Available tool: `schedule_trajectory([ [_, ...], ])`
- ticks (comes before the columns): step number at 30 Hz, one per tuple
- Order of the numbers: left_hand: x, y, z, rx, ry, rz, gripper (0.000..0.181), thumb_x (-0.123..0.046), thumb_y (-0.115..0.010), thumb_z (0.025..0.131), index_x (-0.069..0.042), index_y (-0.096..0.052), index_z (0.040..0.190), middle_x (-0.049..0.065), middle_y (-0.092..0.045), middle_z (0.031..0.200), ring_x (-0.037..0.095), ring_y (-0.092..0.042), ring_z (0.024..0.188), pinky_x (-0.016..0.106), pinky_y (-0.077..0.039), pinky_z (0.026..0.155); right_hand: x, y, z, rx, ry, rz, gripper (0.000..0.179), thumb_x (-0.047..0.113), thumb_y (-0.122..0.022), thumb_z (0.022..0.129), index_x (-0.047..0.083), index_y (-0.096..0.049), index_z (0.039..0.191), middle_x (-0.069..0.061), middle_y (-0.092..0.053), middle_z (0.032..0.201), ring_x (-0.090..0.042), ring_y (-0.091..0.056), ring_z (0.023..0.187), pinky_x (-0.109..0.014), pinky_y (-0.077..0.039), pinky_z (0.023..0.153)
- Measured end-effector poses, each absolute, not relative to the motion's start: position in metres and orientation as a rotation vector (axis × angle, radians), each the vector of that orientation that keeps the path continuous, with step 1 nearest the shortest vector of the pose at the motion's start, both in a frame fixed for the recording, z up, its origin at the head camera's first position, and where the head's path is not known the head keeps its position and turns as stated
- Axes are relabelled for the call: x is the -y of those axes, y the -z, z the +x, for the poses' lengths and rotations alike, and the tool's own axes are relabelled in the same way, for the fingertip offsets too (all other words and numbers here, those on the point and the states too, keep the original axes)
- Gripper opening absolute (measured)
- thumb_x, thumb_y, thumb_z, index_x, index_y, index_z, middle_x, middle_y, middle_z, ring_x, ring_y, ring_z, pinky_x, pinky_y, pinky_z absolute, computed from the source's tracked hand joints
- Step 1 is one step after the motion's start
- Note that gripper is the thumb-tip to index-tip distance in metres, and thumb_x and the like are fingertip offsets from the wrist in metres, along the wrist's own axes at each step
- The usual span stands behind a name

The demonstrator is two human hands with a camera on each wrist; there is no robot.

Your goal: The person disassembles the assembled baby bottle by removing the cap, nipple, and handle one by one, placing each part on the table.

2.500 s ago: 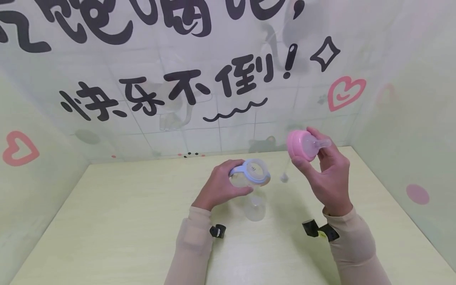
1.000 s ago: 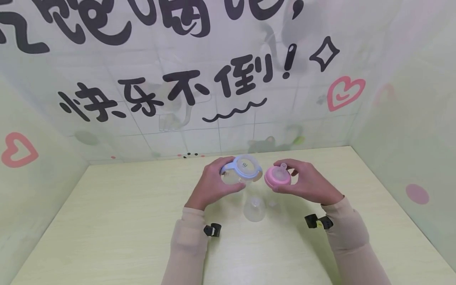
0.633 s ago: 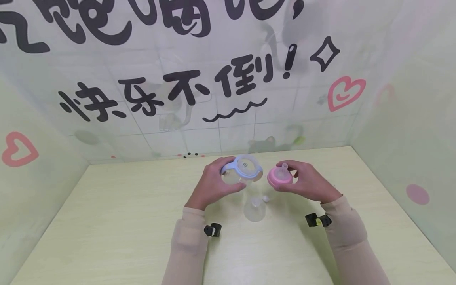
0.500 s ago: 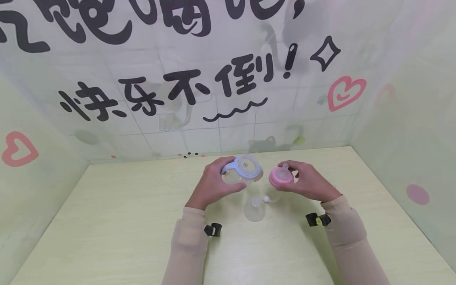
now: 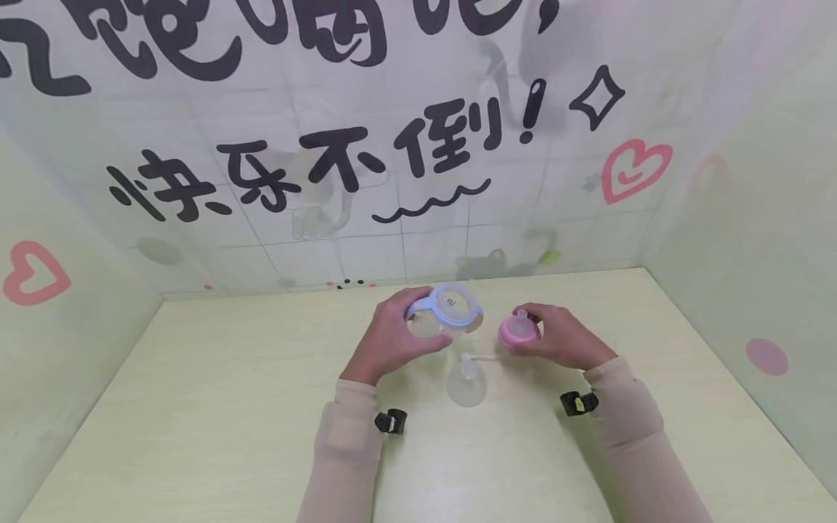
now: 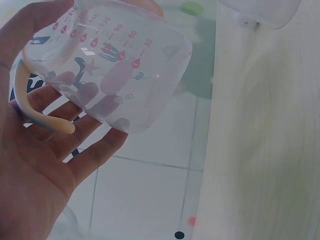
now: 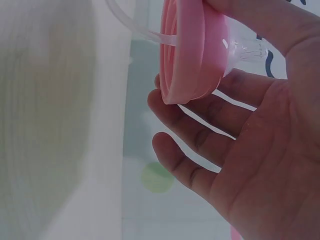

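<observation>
My left hand grips a clear baby bottle with printed measuring marks. Round the bottle's top runs a blue handle ring, and its handle shows by my palm in the left wrist view. My right hand pinches a pink bottle collar between thumb and fingers, level with the bottle and a little apart from it. A clear teat rises from the collar. Out of the collar's underside comes a thin straw, whose white end overlaps the top of a clear dome cap.
The dome cap stands on the pale wooden table, below and between both hands. A back wall with black lettering rises behind the table's far edge. Pale side panels close it in to left and right.
My right hand has come down and left from its raised place, bringing the pink collar beside the bottle. The straw's end has swung left toward the dome cap. My left hand has shifted slightly left.
</observation>
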State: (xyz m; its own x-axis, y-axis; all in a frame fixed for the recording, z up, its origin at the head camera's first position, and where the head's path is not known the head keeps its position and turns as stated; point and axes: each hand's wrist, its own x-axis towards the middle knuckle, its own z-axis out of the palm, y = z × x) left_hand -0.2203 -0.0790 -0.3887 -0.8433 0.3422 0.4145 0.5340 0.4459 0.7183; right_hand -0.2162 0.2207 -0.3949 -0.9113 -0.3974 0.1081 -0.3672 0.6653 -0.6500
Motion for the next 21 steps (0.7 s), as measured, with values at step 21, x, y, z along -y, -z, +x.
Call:
schedule_trajectory([
  [21,0.079,0.39,-0.22,2.482,1.366,-0.768,0.069,-0.025,-0.09,0.069,-0.003,-0.062,0.128,0.005,-0.067,0.119,0.02,-0.063,0.105,0.037,-0.053,0.092,-0.222,0.414,-0.223,-2.814,0.843,-0.559,0.054,0.015,-0.083,0.077,-0.008,-0.06,0.121,-0.015,-0.066,0.107,-0.026,-0.06,0.094,-0.045,-0.051,0.086],
])
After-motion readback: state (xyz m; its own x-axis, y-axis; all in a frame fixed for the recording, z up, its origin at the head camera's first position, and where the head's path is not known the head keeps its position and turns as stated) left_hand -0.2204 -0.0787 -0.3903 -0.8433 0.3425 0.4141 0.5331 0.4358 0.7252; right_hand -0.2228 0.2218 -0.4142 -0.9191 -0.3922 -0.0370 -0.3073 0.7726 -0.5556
